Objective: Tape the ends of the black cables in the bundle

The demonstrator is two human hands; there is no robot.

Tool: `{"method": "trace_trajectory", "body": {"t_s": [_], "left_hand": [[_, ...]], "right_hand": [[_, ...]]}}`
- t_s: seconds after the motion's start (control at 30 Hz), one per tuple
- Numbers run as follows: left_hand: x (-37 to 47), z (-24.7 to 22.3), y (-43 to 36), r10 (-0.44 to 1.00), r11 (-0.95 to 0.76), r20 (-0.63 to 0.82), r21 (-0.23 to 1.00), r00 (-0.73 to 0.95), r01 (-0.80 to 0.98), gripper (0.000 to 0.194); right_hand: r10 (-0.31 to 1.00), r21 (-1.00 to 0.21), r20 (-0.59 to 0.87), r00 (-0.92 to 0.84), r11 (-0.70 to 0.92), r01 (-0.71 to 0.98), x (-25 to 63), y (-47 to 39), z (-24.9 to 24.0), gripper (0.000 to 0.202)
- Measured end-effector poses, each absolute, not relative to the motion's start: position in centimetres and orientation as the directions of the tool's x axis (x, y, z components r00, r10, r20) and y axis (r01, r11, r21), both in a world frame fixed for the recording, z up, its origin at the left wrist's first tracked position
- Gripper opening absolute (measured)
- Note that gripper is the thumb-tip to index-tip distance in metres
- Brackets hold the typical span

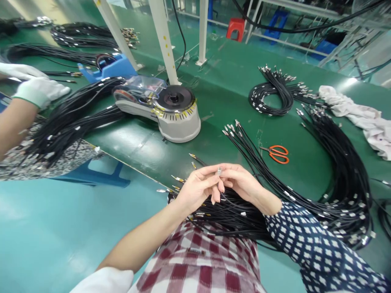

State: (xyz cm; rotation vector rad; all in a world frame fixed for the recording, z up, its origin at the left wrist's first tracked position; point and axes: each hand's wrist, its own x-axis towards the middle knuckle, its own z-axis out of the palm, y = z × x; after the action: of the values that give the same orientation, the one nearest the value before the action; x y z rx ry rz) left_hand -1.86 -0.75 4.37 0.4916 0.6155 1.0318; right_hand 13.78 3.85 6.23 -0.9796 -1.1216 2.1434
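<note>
Both my hands meet over my lap at the near edge of the green table (232,93), fingertips pressed together on a small metal connector (219,170) at the end of a thin black cable (229,200). My left hand (198,188) pinches it from the left with thumb and forefinger, the other fingers curled loosely below; my right hand (244,183) pinches it from the right, its wrist coming out of a dark blue sleeve with white squares. The cable drops from the connector into a thick bundle of black cables (232,215) lying across my lap and the table edge, its metal tips fanning out to the left. Just beyond my hands, more cables run up the table with their plugs in a row, and orange-handled scissors (276,154) lie between them and a large hank of cables (342,171) on the right. A white cloth (360,116) lies at the far right. Straight ahead stands a grey tape dispenser (172,110). At the far left, another person's white-gloved hand (38,91) rests above a separate heap of cables.
</note>
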Motion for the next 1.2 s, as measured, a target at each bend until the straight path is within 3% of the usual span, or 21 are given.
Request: {"method": "trace_trajectory", "body": {"t_s": [0.17,0.43,0.63,0.9,1.07,1.2], "left_hand": [[-2.1,4.4,-0.7,0.898,0.433,-0.233,0.617,0.372,-0.658,0.034],[-2.1,3.5,-0.6,0.916,0.399,-0.227,0.611,0.331,-0.683,0.023],[-2.0,1.7,-0.3,0.923,0.380,-0.190,0.586,0.335,-0.716,0.026],[-2.0,0.6,-0.5,0.904,0.423,-0.208,0.558,0.373,-0.714,0.027],[-2.0,0.3,-0.4,0.903,0.425,-0.199,0.545,0.381,-0.723,0.024],[-2.0,0.3,-0.4,0.906,0.417,-0.185,0.542,0.381,-0.730,0.022]], "right_hand": [[0.814,-0.872,-0.367,-0.451,-0.470,-0.138,14.5,4.2,6.6,0.013],[0.887,-0.961,-0.266,-0.379,-0.275,0.029,13.4,8.5,7.7,0.039],[0.964,-0.984,-0.107,-0.243,-0.067,0.165,8.6,15.9,9.7,0.029],[0.972,-0.946,-0.142,-0.188,-0.077,0.315,4.5,21.7,11.3,0.044],[0.979,-0.926,-0.060,-0.196,0.019,0.377,4.1,21.6,11.4,0.019],[0.976,-0.885,0.170,-0.136,0.212,0.415,4.6,20.2,12.1,0.013]]}}
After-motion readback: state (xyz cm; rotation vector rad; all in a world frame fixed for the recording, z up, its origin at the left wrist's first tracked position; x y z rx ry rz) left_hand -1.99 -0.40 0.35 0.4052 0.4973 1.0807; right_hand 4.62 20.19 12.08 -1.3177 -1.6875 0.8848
